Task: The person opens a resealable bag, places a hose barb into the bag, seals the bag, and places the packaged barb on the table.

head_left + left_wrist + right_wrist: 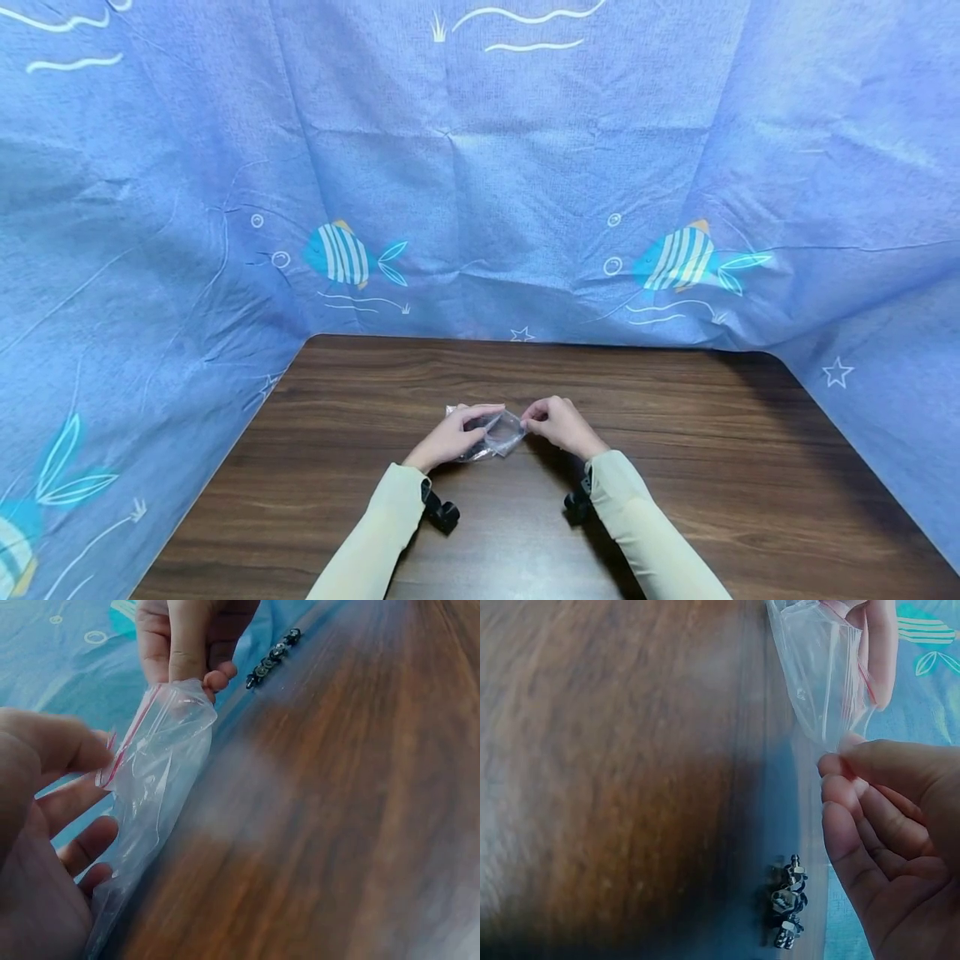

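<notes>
A clear plastic zip bag (504, 430) with a red line along its mouth is stretched between the two hands over the table. My right hand (564, 425) pinches one corner of the bag's mouth between thumb and fingertips, as the right wrist view shows. On the other side, my left hand (453, 433) holds the bag by its mouth edge, thumb and index finger near the red line, the other fingers along the bag (161, 765). Several small, dark, shiny metal pieces (787, 904) lie in a row on the table by the right hand; that hand hides them in the head view.
The brown wood-grain table (360, 383) reaches to a blue cloth backdrop (517, 208) printed with fish, which hangs behind and along both sides. Black wrist cameras (442, 512) sit at both cuffs, low over the table.
</notes>
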The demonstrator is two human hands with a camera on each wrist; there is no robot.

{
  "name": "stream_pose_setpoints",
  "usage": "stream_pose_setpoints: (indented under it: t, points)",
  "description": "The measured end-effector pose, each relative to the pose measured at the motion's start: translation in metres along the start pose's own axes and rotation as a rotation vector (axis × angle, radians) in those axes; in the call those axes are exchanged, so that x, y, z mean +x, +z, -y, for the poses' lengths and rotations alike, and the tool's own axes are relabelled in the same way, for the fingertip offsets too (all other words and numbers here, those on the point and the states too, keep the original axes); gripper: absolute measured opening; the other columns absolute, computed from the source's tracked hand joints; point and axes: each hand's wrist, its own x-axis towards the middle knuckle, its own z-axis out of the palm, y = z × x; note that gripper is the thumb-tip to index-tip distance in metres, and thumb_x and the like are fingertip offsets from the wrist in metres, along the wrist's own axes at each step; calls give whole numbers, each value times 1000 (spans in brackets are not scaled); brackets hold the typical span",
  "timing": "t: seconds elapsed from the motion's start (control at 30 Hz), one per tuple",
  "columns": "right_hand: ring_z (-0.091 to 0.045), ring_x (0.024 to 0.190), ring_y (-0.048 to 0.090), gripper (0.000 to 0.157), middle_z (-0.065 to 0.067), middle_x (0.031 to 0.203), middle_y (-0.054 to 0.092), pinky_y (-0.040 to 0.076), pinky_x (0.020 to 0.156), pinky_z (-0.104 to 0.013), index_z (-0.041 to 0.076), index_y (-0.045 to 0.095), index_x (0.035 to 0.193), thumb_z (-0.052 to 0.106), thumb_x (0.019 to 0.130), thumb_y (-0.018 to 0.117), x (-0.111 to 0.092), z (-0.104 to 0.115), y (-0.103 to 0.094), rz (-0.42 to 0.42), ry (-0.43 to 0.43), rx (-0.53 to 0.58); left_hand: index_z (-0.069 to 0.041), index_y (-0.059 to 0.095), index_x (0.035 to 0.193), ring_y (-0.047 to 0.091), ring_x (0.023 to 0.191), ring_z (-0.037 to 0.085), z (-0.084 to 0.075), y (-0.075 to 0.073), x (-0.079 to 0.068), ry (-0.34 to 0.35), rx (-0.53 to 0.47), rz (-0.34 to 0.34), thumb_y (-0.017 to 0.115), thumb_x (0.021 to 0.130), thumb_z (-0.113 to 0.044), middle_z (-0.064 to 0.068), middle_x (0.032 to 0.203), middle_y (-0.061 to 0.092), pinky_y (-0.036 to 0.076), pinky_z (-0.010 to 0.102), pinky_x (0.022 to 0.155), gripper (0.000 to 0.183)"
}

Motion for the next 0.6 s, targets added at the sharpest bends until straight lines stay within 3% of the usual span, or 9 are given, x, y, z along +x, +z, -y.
stream_pose_setpoints:
  t: [0.2, 0.6]
  points:
    - [-7, 70, 58, 6, 1, 78, 70, 48, 66, -25, 9, 73, 85, 13, 87, 70, 1, -5, 1, 16, -36, -39, -19, 53, 138, 45, 127, 26, -1, 4, -2, -23, -2, 7, 65, 91, -34, 1, 140, 52, 36, 51, 104, 51]
    - [-9, 78, 63, 10, -1, 85, 72, 50, 71, -24, 6, 73, 93, 13, 88, 69, 0, -11, -3, 61, -192, -73, -21, 52, 138, 44, 114, 21, -5, 7, -2, -47, 27, 6, 72, 86, -32, 1, 137, 53, 40, 44, 96, 57]
